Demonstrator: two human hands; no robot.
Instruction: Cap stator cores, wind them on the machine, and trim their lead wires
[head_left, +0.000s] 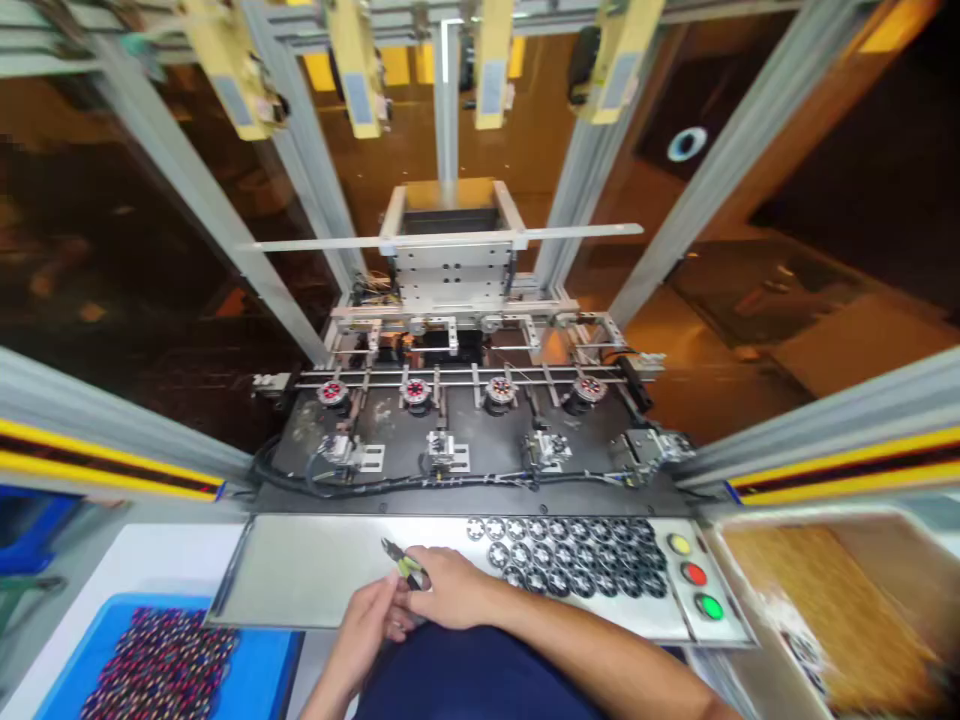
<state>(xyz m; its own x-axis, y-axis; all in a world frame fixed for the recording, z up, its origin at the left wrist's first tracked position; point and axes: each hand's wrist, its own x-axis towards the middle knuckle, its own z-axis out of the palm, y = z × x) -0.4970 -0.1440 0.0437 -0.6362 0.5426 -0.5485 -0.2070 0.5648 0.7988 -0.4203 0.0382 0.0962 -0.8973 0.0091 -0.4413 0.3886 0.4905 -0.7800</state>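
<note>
At the front edge of the metal shelf (322,565), my right hand (457,590) is closed round a pair of side cutters (403,562) with green and black handles. The cutter's jaws point up and to the left. My left hand (366,618) is right beside it, fingers curled in and meeting the right hand near the handles. Whatever the left fingers pinch, if anything, is hidden. Right of my hands, rows of round black ring parts (559,555) with pale star-shaped centres lie on the shelf.
Behind the shelf, a machine bed (480,425) carries several round fixtures (416,393) with red-marked parts. Yellow, red and green buttons (694,573) sit at the shelf's right end. A blue bin (75,660) of small rings stands left; a box (832,610) stands right. Yellow-striped posts flank both sides.
</note>
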